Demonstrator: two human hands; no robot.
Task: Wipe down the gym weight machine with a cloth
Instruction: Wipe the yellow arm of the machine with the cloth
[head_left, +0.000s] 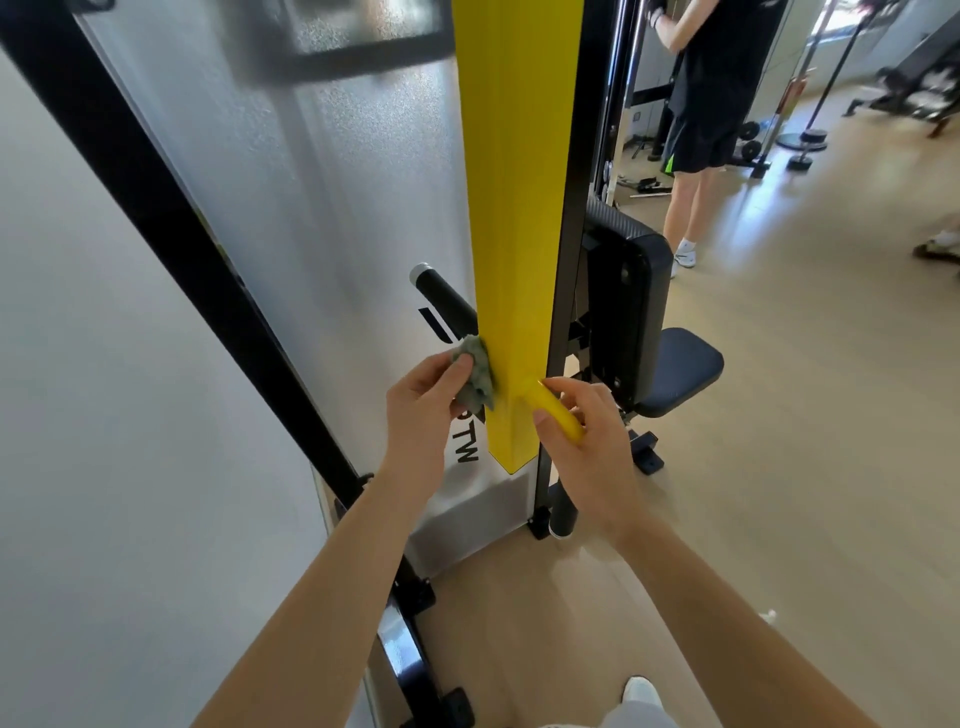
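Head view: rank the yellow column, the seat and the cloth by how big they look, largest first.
1. yellow column, by far.
2. seat.
3. cloth, bunched and partly hidden in the left hand; it is nearer than the seat, so true sizes stay unsure.

One weight machine, one yellow post, one padded seat. Two hands at centre: left hand, right hand; one cloth, one yellow strip. One bystander, upper right.
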